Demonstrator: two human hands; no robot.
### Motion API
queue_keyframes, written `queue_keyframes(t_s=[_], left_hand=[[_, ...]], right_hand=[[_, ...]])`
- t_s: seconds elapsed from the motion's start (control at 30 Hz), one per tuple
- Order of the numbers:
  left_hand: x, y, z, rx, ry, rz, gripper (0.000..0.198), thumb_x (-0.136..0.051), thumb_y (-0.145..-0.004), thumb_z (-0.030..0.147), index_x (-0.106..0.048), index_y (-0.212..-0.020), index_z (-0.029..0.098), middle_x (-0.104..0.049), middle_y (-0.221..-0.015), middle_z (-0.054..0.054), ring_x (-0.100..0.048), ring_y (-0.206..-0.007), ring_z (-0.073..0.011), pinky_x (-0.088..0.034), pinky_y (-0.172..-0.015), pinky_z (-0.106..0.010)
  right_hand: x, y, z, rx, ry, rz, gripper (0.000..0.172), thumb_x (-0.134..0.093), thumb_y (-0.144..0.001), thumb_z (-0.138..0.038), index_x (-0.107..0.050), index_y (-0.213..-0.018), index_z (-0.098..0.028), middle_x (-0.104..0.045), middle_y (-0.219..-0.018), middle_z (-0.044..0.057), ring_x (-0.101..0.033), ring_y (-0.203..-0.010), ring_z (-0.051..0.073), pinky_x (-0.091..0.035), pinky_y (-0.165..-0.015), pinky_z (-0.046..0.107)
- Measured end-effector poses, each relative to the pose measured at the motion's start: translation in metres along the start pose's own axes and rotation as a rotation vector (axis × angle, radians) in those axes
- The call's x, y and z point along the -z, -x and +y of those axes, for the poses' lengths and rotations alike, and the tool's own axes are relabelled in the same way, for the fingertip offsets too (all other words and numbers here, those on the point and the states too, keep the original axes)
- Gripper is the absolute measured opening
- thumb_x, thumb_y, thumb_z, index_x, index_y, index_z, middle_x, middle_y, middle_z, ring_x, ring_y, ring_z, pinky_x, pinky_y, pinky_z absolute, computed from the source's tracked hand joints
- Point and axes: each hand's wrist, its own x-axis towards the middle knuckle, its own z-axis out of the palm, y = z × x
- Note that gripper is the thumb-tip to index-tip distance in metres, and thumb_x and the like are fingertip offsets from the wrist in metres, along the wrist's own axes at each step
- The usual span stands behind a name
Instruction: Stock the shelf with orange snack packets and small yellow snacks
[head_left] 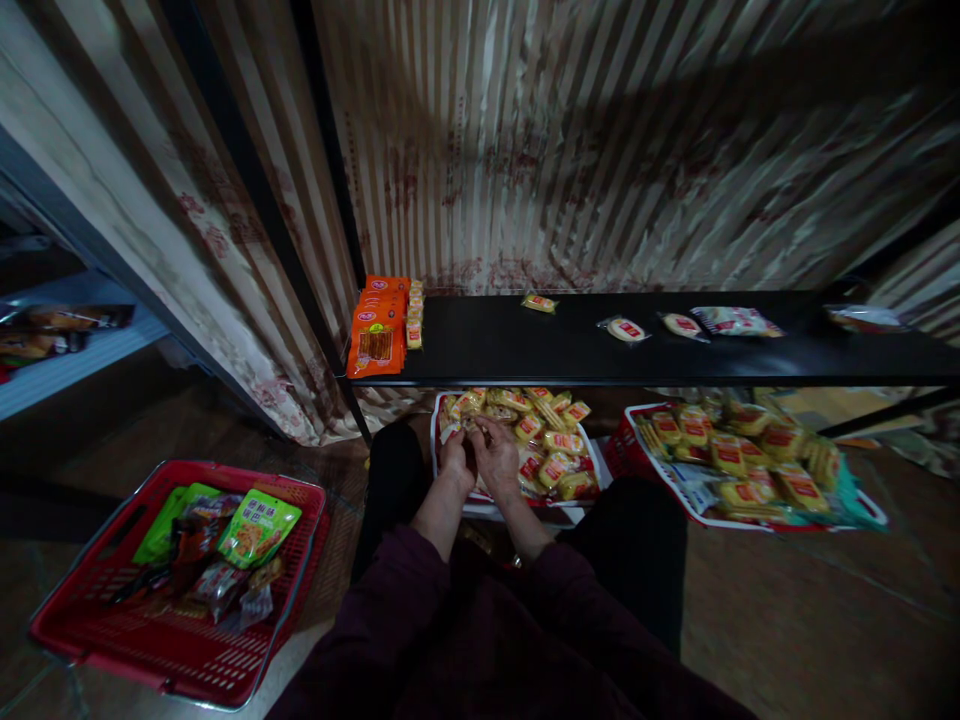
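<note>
My left hand point(456, 464) and my right hand point(496, 458) meet over a box of wrapped crackers point(589, 440) between my knees. Both sets of fingers are closed and pinched close together. A small whitish bit shows at the left fingertips, too dim to name. Yellow cracker packs point(555, 468) with red labels fill the box around and beyond my hands. The fingers partly hide the packs beneath them.
Above the box runs a black shelf point(465, 345) with orange snack packets point(379, 330) at its left end and several small packs along it. A second cracker box point(750, 450) stands at right. A red basket point(90, 640) of snacks sits at left.
</note>
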Motion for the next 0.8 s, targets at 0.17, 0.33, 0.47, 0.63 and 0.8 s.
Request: queue_keyframes(t_s=[0.17,0.33,0.47,0.63,0.8], left_hand=[[-0.001,0.001,0.002,0.154,0.167,0.038,0.015,-0.050,-0.081,0.018,-0.065,-0.077,0.015,-0.067,-0.072,-0.007,-0.065,-0.075,-0.0174,-0.053,-0.076,-0.029],[-0.001,0.003,0.004,0.172,0.203,0.050,0.009,-0.054,-0.077,0.015,-0.063,-0.077,0.014,-0.067,-0.074,-0.005,-0.064,-0.071,-0.0151,-0.052,-0.073,-0.026],[-0.002,0.004,0.005,0.179,0.187,0.052,0.006,-0.056,-0.076,0.014,-0.061,-0.073,0.013,-0.065,-0.067,-0.004,-0.062,-0.063,-0.0141,-0.050,-0.065,-0.025],[-0.001,0.006,0.005,0.185,0.144,0.046,0.006,-0.060,-0.075,0.018,-0.061,-0.070,0.013,-0.062,-0.061,-0.003,-0.059,-0.055,-0.0130,-0.048,-0.059,-0.024],[0.000,0.005,0.004,0.164,0.105,0.040,0.018,-0.070,-0.067,0.026,-0.065,-0.079,0.014,-0.066,-0.066,-0.003,-0.062,-0.060,-0.0152,-0.050,-0.062,-0.026]], right_hand=[[-0.001,0.002,0.002,0.011,0.006,-0.035,0.027,-0.051,-0.082,-0.031,-0.068,-0.098,-0.018,-0.068,-0.107,0.011,-0.059,-0.102,0.023,-0.044,-0.097,0.043],[-0.001,0.003,0.003,-0.006,-0.004,-0.025,0.031,-0.047,-0.082,-0.030,-0.068,-0.100,-0.016,-0.068,-0.105,0.013,-0.060,-0.100,0.024,-0.045,-0.094,0.043],[-0.001,0.004,0.006,-0.013,0.026,-0.025,0.034,-0.044,-0.081,-0.024,-0.067,-0.105,-0.017,-0.068,-0.107,0.012,-0.059,-0.100,0.024,-0.045,-0.094,0.044],[-0.002,0.005,0.010,-0.008,0.079,-0.024,0.034,-0.042,-0.079,-0.020,-0.068,-0.101,-0.018,-0.068,-0.104,0.011,-0.059,-0.098,0.024,-0.045,-0.093,0.043],[-0.004,0.003,0.011,-0.027,0.109,-0.009,0.035,-0.041,-0.079,-0.023,-0.067,-0.100,-0.013,-0.067,-0.105,0.016,-0.059,-0.098,0.025,-0.045,-0.092,0.043]])
